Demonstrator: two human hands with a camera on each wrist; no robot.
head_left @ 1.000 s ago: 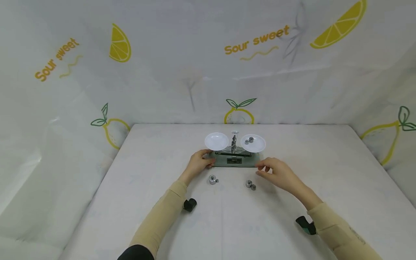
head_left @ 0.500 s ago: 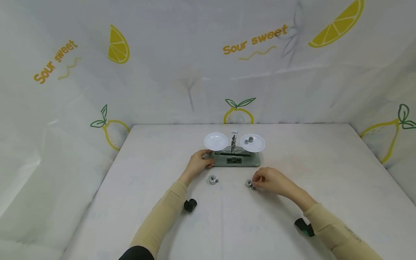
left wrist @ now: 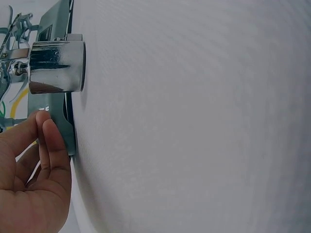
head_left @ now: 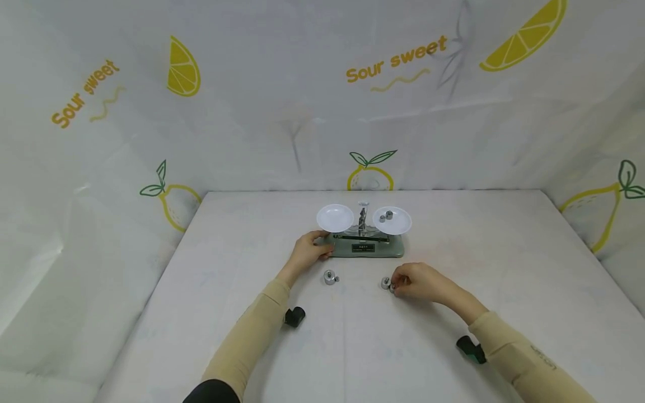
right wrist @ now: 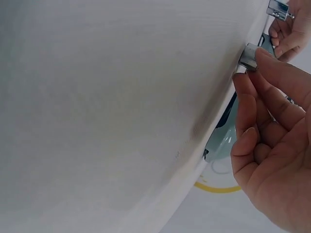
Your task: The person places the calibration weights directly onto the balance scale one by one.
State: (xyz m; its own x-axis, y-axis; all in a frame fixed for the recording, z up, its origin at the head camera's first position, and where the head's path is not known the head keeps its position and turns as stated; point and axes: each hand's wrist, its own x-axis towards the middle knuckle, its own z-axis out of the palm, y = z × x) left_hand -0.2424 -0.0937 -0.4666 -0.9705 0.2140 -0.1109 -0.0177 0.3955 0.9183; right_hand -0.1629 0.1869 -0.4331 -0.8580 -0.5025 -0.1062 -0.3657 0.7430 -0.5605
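A green-based balance scale (head_left: pixel 365 248) has two white pans. My left hand (head_left: pixel 304 254) holds the left end of its base, thumb at the front. Two small metal weights (head_left: pixel 388 216) sit on the right pan (head_left: pixel 398 226); the left pan (head_left: pixel 335 218) carries nothing. In front of the scale, my right hand (head_left: pixel 420 281) pinches a small weight (head_left: pixel 392 289), largely hidden by the fingers. Beside it stands a larger weight (head_left: pixel 386 283), near the thumb in the right wrist view. Farther left, a big cylindrical weight (head_left: pixel 330 277) stands with a tiny one (head_left: pixel 337 279).
A white cloth covers the table (head_left: pixel 252 235), which meets a lemon-printed backdrop (head_left: pixel 282 112) behind the scale. Black wrist devices (head_left: pixel 294 317) show under both forearms. The big weight (left wrist: pixel 57 68) stands just in front of the base in the left wrist view.
My right hand has left the scale's right end, come down toward the front and closed its fingertips on the small weight. The left hand stays at the base's left end.
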